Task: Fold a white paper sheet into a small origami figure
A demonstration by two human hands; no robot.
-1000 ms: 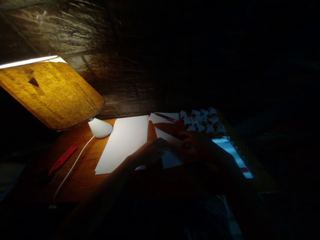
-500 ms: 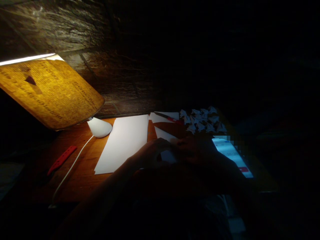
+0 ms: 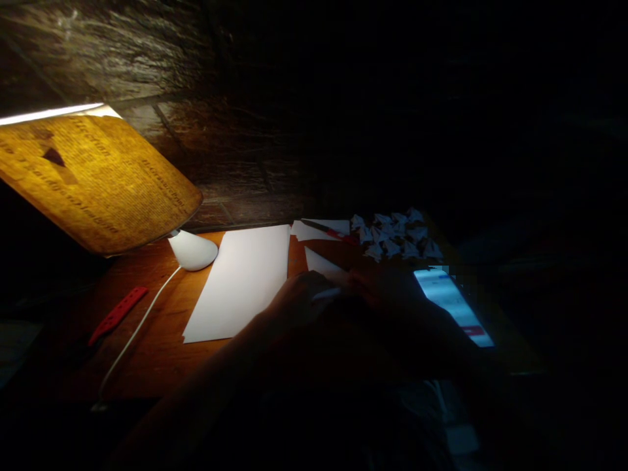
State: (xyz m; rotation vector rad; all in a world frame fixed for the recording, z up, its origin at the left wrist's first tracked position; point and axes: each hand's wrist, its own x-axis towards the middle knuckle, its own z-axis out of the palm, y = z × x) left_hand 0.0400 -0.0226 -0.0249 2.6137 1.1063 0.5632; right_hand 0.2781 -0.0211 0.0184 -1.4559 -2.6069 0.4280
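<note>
In the head view a white piece of paper point(image 3: 324, 265) sticks up in a point beyond my hands, partly hidden by them. My left hand point(image 3: 300, 297) is closed on its near part, where a pale folded edge shows by the fingers. On the other side my right hand point(image 3: 375, 288), in deep shadow, closes its fingers on the same paper. Left of the hands lies a stack of white sheets point(image 3: 240, 281). Behind them are smaller paper pieces point(image 3: 314, 230) with a red-and-dark cutter or knife point(image 3: 333, 232) on top.
Several small folded paper shapes point(image 3: 392, 233) cover the back right of the wooden table point(image 3: 157, 360). A lit phone point(image 3: 451, 304) lies right of my right hand. At left stand a lamp point(image 3: 193, 252) with a trailing cable point(image 3: 140, 327) and a red slotted strip point(image 3: 118, 314).
My hands have drawn slightly closer together over the paper. The pale near part between them has narrowed to a thin edge. The view has shifted slightly.
</note>
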